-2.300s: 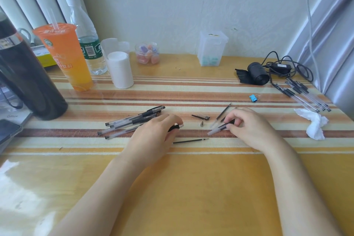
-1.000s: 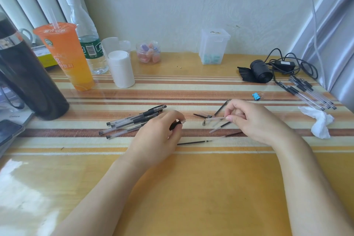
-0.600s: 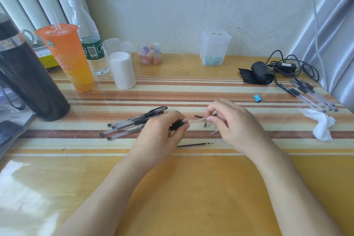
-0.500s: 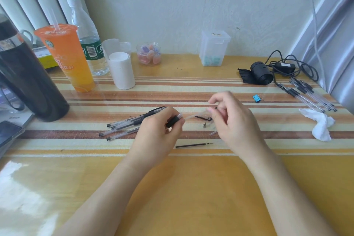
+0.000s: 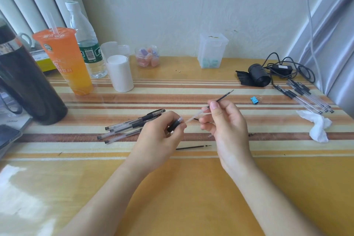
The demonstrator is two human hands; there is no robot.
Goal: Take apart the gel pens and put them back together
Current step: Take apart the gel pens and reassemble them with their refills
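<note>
My left hand [image 5: 159, 138] grips a pen barrel [image 5: 175, 124] by its black grip section, raised above the table. My right hand [image 5: 226, 122] pinches a refill [image 5: 223, 98] between thumb and fingers; its clear tail end meets the barrel's open mouth and its tip points up to the right. Another black refill [image 5: 193, 147] lies on the table below the hands. A bunch of whole gel pens [image 5: 134, 124] lies to the left of my left hand. More pens [image 5: 306, 97] lie at the far right.
An orange drink cup [image 5: 65, 59], a water bottle [image 5: 86, 42], a white cup [image 5: 119, 72] and a black flask [image 5: 24, 80] stand at the left. A candy jar [image 5: 147, 56], a clear box [image 5: 211, 50], a black roll with cables [image 5: 258, 77], a blue clip [image 5: 254, 100] and a tissue [image 5: 318, 125] lie further back and right.
My right hand picked a refill up from the table and brought it to the barrel held in my left hand. Both hands rose off the table.
</note>
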